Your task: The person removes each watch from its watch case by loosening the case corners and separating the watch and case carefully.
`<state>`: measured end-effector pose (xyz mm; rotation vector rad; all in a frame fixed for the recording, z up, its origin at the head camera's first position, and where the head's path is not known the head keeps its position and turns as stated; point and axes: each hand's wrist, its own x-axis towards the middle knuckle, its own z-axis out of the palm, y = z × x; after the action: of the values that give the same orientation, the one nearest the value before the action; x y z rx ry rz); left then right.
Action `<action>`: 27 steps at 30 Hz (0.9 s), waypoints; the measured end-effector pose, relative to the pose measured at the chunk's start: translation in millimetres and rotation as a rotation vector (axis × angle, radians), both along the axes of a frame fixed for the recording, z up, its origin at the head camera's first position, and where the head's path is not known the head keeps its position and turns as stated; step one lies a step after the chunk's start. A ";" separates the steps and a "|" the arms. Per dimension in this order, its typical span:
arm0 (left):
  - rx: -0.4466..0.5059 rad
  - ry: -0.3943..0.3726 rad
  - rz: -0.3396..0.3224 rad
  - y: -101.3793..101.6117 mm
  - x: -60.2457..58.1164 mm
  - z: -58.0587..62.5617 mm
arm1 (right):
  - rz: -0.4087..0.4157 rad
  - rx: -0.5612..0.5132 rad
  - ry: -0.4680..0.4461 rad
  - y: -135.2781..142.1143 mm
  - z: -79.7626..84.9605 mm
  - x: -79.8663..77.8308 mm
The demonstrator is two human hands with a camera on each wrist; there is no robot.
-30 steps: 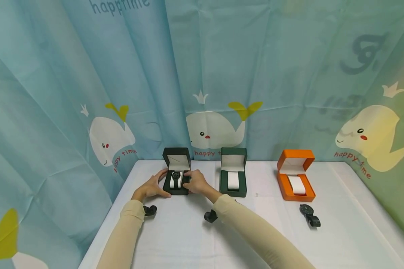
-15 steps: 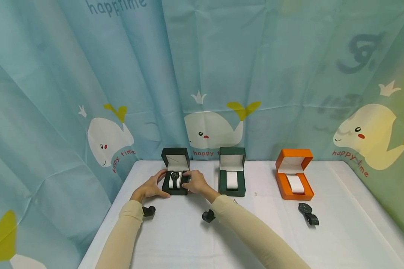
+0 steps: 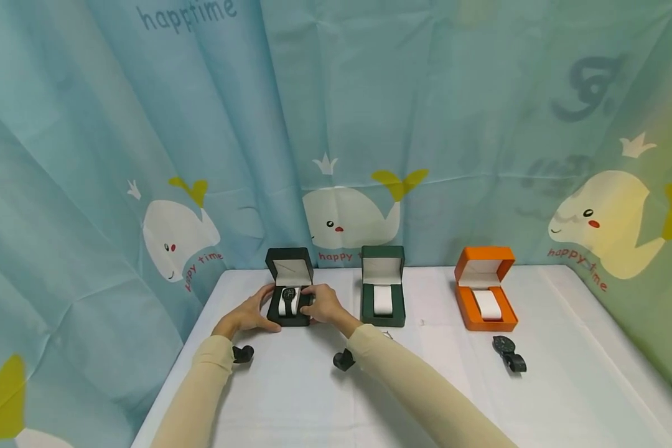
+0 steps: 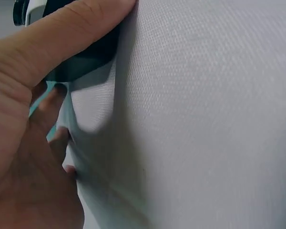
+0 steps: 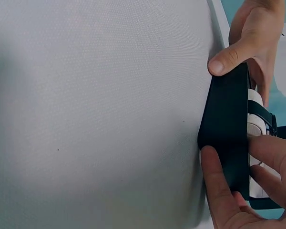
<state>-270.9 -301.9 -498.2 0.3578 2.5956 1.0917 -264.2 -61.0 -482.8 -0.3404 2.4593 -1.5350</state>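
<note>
At the back left of the table stands an open dark watch box [image 3: 289, 254], its lid raised. Inside it, a black wristwatch [image 3: 289, 298] is strapped around a white cushion [image 5: 256, 129]. My left hand [image 3: 250, 311] grips the box's left side, thumb at the front corner and fingers behind. From the right, my right hand [image 3: 323, 303] holds the box. In the right wrist view, one finger of the right hand [image 5: 271, 186] lies along the box's outer front wall, while other digits touch the cushion's side. The left wrist view shows the left thumb [image 4: 71, 31] against the box.
To the right stand an open green watch box [image 3: 383, 318] and an open orange watch box [image 3: 473, 320], each with a white cushion. Another black watch [image 3: 507, 352] lies before the orange one. A small silvery item [image 3: 387, 335] shows partly behind the right sleeve. A printed curtain [image 3: 347, 124] hangs behind.
The head view has shifted slightly, so the scene sits a little further left in it. Both hands keep their places on the dark box.
</note>
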 end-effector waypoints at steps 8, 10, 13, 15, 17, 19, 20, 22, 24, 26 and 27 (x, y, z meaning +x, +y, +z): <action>-0.053 0.099 -0.003 -10.3 13.5 10.7 | 0.010 0.002 0.003 -0.6 2.4 2.1; -0.034 0.116 -0.003 -12.5 16.9 14.8 | 0.011 0.015 0.008 -0.3 2.5 3.0; -0.017 0.133 0.011 -14.3 21.4 21.8 | 0.009 0.030 0.025 -0.2 2.1 4.1; -0.014 0.144 0.029 -14.2 23.3 26.2 | 0.008 0.033 0.035 -0.3 1.6 4.4; -0.006 0.146 0.046 -13.6 25.2 30.1 | 0.006 0.030 0.037 -0.3 1.5 5.2; 0.001 0.154 0.057 -12.3 26.0 32.6 | 0.004 0.054 0.055 -0.2 1.1 5.3; 0.004 0.162 0.057 -11.5 25.9 33.5 | 0.003 0.072 0.070 -0.2 0.9 5.1; 0.012 0.182 0.051 -9.0 25.7 35.0 | 0.000 0.119 0.117 -0.1 0.1 4.6; 0.015 0.206 0.043 -5.7 25.5 35.2 | -0.004 0.163 0.171 -0.2 -1.6 4.0; 0.014 0.222 0.040 -2.5 25.6 34.9 | -0.006 0.188 0.205 -0.6 -3.2 4.3; 0.011 0.225 0.041 -1.0 25.8 34.2 | -0.005 0.198 0.219 -0.9 -4.1 4.6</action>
<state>-245.1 -302.9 -464.0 0.4559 2.8046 1.1392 -259.6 -61.8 -486.9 -0.4899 2.7527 -1.3026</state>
